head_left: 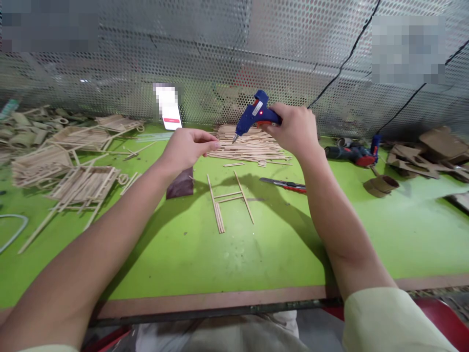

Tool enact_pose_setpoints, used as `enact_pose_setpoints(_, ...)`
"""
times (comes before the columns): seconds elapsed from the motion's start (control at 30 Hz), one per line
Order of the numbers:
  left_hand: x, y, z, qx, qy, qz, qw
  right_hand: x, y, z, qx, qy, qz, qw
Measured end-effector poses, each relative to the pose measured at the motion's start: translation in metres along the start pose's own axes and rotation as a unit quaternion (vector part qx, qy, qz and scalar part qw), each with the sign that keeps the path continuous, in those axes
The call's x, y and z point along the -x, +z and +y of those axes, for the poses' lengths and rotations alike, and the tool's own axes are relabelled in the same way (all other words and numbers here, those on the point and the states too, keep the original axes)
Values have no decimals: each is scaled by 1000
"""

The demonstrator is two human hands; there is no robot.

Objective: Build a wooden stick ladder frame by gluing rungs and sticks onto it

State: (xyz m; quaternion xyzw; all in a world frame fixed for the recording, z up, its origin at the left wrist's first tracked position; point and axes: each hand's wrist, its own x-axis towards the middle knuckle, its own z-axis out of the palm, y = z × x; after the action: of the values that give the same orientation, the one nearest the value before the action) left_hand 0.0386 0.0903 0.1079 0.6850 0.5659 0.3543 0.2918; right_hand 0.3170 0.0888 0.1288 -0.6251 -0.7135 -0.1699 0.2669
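My right hand (pixel 295 127) is wrapped round the handle of a blue hot glue gun (pixel 252 115), held above the table with its metal nozzle pointing down and left. A red light glows on its side. My left hand (pixel 192 146) is raised left of the nozzle, thumb and fingers pinched together; what lies between the fingertips is too small to make out. Behind both hands spreads a pile of thin wooden sticks (pixel 249 146). Below them on the green table lies an H-shaped arrangement of sticks (pixel 229 198), with extra sticks side by side at its lower left.
Small stick-built carts (pixel 82 186) and bamboo pieces (pixel 29 129) crowd the left. A phone (pixel 170 110) leans on the perforated metal screen (pixel 205 58). A utility knife (pixel 284 185), a power tool (pixel 351 154), a bamboo ring (pixel 381 186) and cardboard scraps (pixel 432 151) lie right.
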Motion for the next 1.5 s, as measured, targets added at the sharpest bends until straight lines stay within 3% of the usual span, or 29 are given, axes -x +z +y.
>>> enact_pose_setpoints(0.57,-9,-8,-6,112,-36,8,993,-3,0,20,-7,20,3,1000)
enact_pose_setpoints(1.5,-10,-4,-9,119,-39,-19,992,-4,-2,19,-11,12,-5,1000)
